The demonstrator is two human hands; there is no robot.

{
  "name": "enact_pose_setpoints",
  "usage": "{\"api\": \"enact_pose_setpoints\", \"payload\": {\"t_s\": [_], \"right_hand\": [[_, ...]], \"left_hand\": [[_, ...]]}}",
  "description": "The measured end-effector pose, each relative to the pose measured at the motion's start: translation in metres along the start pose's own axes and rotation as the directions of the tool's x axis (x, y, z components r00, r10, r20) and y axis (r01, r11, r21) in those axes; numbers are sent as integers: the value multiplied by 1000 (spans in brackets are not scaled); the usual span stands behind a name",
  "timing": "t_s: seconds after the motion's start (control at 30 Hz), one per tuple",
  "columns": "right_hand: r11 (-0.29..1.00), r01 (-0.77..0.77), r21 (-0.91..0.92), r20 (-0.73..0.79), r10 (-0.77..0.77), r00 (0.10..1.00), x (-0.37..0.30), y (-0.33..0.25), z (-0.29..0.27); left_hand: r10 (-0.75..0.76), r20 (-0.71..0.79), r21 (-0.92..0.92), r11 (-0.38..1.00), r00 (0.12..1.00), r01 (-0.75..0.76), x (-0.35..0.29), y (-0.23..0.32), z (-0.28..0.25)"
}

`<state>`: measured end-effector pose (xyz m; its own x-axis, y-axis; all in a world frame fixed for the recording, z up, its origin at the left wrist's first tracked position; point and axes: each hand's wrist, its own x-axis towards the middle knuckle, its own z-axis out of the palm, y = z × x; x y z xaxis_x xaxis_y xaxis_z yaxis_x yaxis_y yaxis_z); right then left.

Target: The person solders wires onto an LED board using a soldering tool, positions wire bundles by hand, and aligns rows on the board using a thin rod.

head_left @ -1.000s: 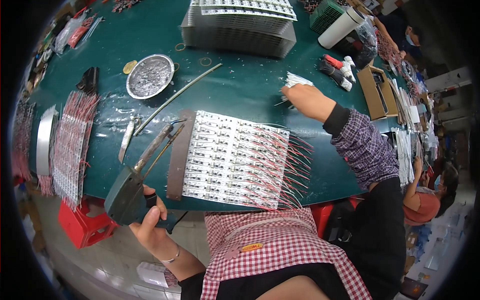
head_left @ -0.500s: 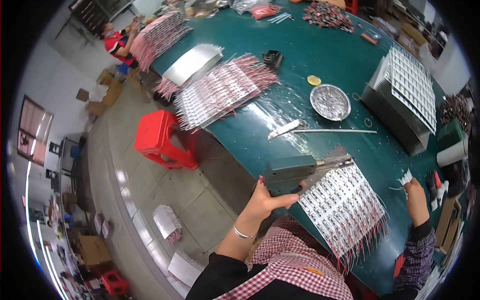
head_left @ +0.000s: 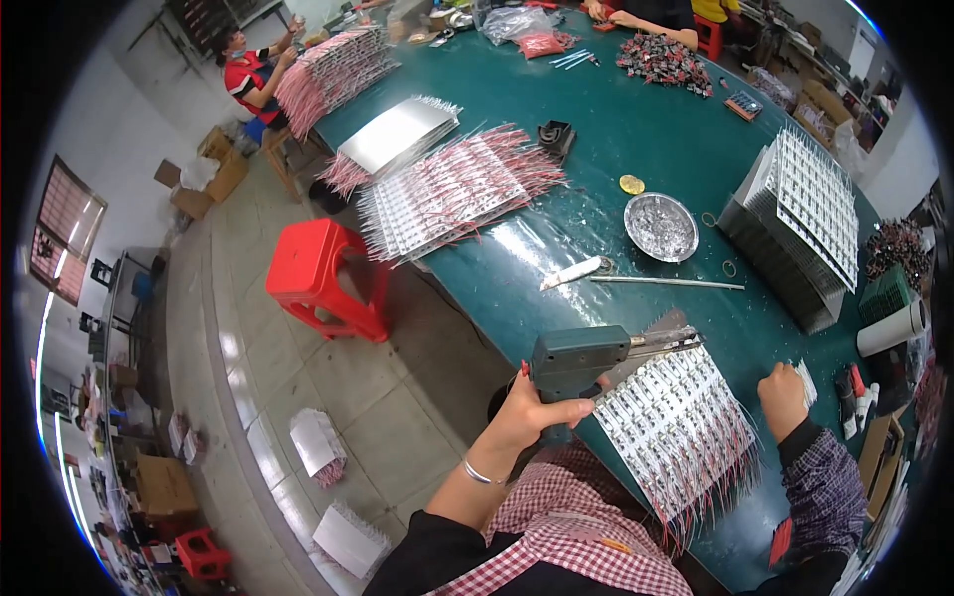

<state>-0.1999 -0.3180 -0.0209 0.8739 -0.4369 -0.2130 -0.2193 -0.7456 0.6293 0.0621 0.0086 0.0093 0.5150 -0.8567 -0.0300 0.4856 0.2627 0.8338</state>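
My left hand (head_left: 527, 409) is closed round the grip of a dark green pistol-shaped tool (head_left: 578, 354), whose metal barrel points right. That barrel lies over the far edge of a white circuit-board panel (head_left: 676, 422), which has rows of small parts and red and white wires along its near right side. A toothed dark metal piece (head_left: 672, 320) shows behind the barrel. Over the table to the panel's right, my right hand (head_left: 782, 399) is closed on a small bundle of short white wires (head_left: 806, 382). Its fingertips are mostly hidden.
A metal bowl (head_left: 661, 227), a thin rod (head_left: 666, 282) and a white-handled tool (head_left: 574, 272) lie beyond the panel. Stacked panels (head_left: 815, 214) stand right; wired panels (head_left: 447, 189) lie left. A red stool (head_left: 318, 263) stands beside the table. Another person's hands (head_left: 611, 15) work at the far edge.
My right hand has turned and moved slightly left, with the wires now on its right side. The view has shifted, and another person's arms now show at the far edge.
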Motion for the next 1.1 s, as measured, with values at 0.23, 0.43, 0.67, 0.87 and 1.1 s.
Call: {"api": "enact_pose_setpoints", "payload": {"t_s": [0.23, 0.43, 0.67, 0.87, 1.1], "right_hand": [[999, -14, -37, -1, 14, 1000, 3, -2, -6], [999, 18, -32, -3, -18, 1000, 12, -3, -16], [999, -36, 11, -61, 37, 997, 14, -3, 1], [992, -59, 109, -122, 73, 990, 7, 9, -1], [951, -25, 308, -235, 102, 967, -4, 14, -11]], "left_hand": [[-21, 10, -12, 1000, 1000, 21, 2, -5, 0], [-2, 14, -21, 1000, 1000, 2, 6, -5, 0], [-12, 12, -7, 1000, 1000, 12, 8, -6, 1], [-18, -17, -9, 1000, 1000, 17, 6, -9, 7], [-107, -94, -35, 994, 990, 104, 9, -16, 13]]}}
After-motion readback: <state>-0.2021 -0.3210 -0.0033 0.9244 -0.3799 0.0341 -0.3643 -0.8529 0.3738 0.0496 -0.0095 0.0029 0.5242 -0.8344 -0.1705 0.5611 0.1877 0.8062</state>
